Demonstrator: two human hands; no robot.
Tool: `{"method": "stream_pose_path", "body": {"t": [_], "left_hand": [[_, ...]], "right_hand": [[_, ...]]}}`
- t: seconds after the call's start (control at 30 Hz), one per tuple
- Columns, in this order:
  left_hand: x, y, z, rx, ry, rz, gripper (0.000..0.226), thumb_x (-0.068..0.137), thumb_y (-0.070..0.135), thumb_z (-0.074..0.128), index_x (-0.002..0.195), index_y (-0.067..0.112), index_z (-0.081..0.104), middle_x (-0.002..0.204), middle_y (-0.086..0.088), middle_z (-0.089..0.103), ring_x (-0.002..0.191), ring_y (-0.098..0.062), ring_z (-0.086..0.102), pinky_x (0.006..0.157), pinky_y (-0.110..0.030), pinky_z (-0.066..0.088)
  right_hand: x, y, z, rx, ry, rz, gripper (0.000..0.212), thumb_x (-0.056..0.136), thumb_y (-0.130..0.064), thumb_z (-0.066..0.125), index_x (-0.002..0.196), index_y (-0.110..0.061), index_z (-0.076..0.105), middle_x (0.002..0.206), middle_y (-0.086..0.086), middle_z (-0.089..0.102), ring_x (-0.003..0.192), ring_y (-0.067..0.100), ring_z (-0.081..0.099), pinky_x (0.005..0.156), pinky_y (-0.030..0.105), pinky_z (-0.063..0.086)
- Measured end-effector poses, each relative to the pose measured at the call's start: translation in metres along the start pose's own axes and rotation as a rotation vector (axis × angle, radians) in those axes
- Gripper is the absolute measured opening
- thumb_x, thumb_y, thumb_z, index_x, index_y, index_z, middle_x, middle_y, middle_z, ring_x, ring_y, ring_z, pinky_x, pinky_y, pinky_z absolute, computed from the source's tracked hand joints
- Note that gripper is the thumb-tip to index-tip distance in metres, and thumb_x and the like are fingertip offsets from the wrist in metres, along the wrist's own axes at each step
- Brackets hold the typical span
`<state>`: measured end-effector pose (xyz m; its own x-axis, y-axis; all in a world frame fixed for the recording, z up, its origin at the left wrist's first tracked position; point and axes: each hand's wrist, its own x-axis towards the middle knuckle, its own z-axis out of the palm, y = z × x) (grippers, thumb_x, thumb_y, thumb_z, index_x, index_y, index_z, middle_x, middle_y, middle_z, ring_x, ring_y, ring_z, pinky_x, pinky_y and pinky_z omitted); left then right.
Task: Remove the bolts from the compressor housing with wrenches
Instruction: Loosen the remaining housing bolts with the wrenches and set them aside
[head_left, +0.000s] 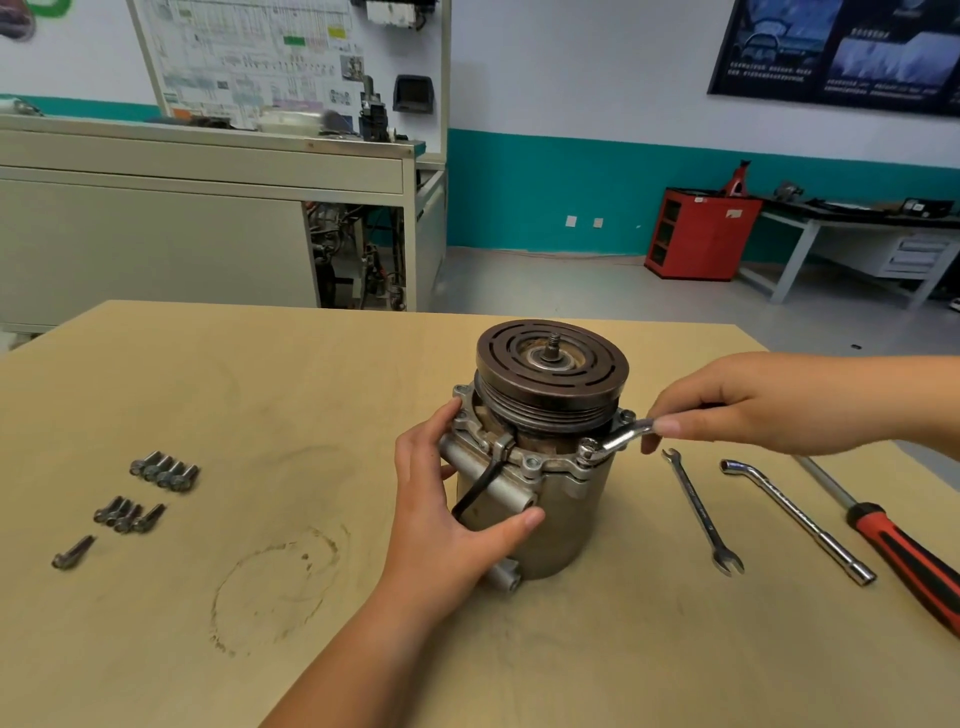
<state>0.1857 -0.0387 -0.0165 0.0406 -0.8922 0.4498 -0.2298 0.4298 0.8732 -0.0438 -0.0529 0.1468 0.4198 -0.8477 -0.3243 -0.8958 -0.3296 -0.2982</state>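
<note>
The right-hand fingertips (667, 427) pinch the free end of a short wrench (621, 439), thumb below and forefinger on top, with the other fingers loosely curled beside it. The wrench's ring end sits over a bolt head (587, 451) on the housing's top flange, at centre right of the frame. The right hand (769, 405) reaches in from the right edge. The left hand (441, 509) wraps the near side of the compressor housing (566, 519), thumb laid across its side tube and fingers curled behind the flange, steadying it. The housing stands upright on the table (260, 415), pulley (550, 369) on top, at the frame's centre. This looks like the loosening of one flange bolt; a neighbouring bolt (531, 461) sits bare just left of it. Removed bolts (163, 470) lie in clusters at the left. The next move probably calls for a short swing of the wrench, since the pulley crowds it, while the left hand resists the twist. A spare wrench (701, 512), a socket wrench (795, 519) and a screwdriver (909, 561) lie at the right.
</note>
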Motion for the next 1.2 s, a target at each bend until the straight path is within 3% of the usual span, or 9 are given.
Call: {"method": "stream_pose_path", "body": {"t": [0.13, 0.27, 0.4, 0.5, 0.63, 0.83, 0.93, 1.07, 1.2], "left_hand": [[0.000, 0.000, 0.000, 0.008, -0.001, 0.005, 0.091, 0.051, 0.057, 0.074, 0.132, 0.042, 0.035, 0.131, 0.020, 0.032, 0.127, 0.003, 0.037, 0.109, -0.039, 0.039], [0.000, 0.000, 0.000, 0.013, 0.000, 0.008, 0.091, 0.050, 0.057, 0.074, 0.131, 0.042, 0.035, 0.130, 0.022, 0.032, 0.127, 0.002, 0.037, 0.109, -0.040, 0.039], [0.001, -0.001, 0.001, 0.021, 0.012, 0.023, 0.089, 0.051, 0.057, 0.074, 0.131, 0.043, 0.036, 0.130, 0.021, 0.033, 0.127, 0.002, 0.037, 0.109, -0.039, 0.039], [0.001, -0.003, 0.001, 0.033, 0.021, 0.037, 0.090, 0.052, 0.057, 0.074, 0.131, 0.043, 0.035, 0.130, 0.018, 0.034, 0.127, 0.002, 0.037, 0.108, -0.039, 0.040], [0.002, -0.004, 0.001, 0.032, 0.027, 0.044, 0.091, 0.053, 0.056, 0.075, 0.132, 0.042, 0.035, 0.130, 0.016, 0.035, 0.127, 0.000, 0.038, 0.106, -0.041, 0.041], [0.001, -0.005, 0.001, 0.036, 0.014, 0.038, 0.092, 0.053, 0.057, 0.075, 0.134, 0.040, 0.034, 0.131, 0.015, 0.034, 0.128, -0.001, 0.037, 0.107, -0.037, 0.040], [0.001, -0.004, 0.001, 0.038, 0.010, 0.032, 0.092, 0.052, 0.058, 0.074, 0.133, 0.040, 0.034, 0.131, 0.015, 0.034, 0.128, 0.000, 0.037, 0.108, -0.035, 0.039], [0.001, -0.002, 0.001, 0.039, 0.000, 0.020, 0.092, 0.052, 0.059, 0.073, 0.132, 0.044, 0.032, 0.131, 0.020, 0.032, 0.127, 0.005, 0.035, 0.108, -0.031, 0.038], [0.001, -0.001, 0.001, 0.034, -0.005, 0.009, 0.092, 0.052, 0.058, 0.073, 0.133, 0.044, 0.032, 0.131, 0.021, 0.032, 0.127, 0.005, 0.035, 0.109, -0.033, 0.038]], "right_hand": [[-0.017, 0.006, -0.004, 0.206, -0.114, 0.001, 0.035, 0.070, -0.066, 0.043, 0.088, -0.047, 0.066, 0.069, -0.012, 0.062, 0.063, 0.001, 0.059, 0.064, 0.019, 0.051], [-0.027, -0.001, 0.020, 0.596, -0.200, 0.011, 0.028, 0.086, -0.048, 0.048, 0.084, -0.023, 0.062, 0.079, 0.002, 0.072, 0.073, 0.019, 0.071, 0.059, 0.020, 0.053], [-0.027, -0.027, 0.052, 0.907, -0.066, 0.087, 0.029, 0.083, -0.039, 0.047, 0.090, -0.012, 0.052, 0.084, 0.005, 0.075, 0.071, 0.019, 0.073, 0.048, 0.017, 0.049], [-0.024, -0.044, 0.065, 1.218, 0.053, 0.116, 0.033, 0.072, -0.033, 0.053, 0.091, -0.006, 0.055, 0.075, 0.012, 0.073, 0.052, 0.017, 0.068, 0.034, 0.017, 0.042], [-0.019, -0.057, 0.068, 1.426, 0.134, 0.122, 0.035, 0.064, -0.027, 0.057, 0.089, -0.002, 0.057, 0.058, 0.015, 0.066, 0.034, 0.015, 0.057, 0.026, 0.014, 0.030], [-0.019, -0.062, 0.070, 1.446, 0.133, 0.096, 0.035, 0.069, -0.025, 0.053, 0.093, 0.000, 0.055, 0.049, 0.012, 0.058, 0.023, 0.010, 0.045, 0.054, 0.028, 0.017], [-0.020, -0.061, 0.070, 1.390, 0.106, 0.113, 0.038, 0.069, -0.027, 0.053, 0.094, 0.001, 0.053, 0.046, 0.012, 0.056, 0.023, 0.012, 0.046, 0.051, 0.025, 0.021], [-0.025, -0.052, 0.063, 1.304, 0.002, 0.138, 0.036, 0.069, -0.028, 0.056, 0.090, 0.000, 0.055, 0.046, 0.015, 0.053, 0.021, 0.013, 0.041, 0.032, 0.017, 0.033], [-0.029, -0.039, 0.055, 1.151, -0.142, 0.136, 0.027, 0.066, -0.032, 0.061, 0.077, -0.007, 0.062, 0.046, 0.017, 0.052, 0.021, 0.011, 0.034, 0.031, 0.020, 0.043]]}}
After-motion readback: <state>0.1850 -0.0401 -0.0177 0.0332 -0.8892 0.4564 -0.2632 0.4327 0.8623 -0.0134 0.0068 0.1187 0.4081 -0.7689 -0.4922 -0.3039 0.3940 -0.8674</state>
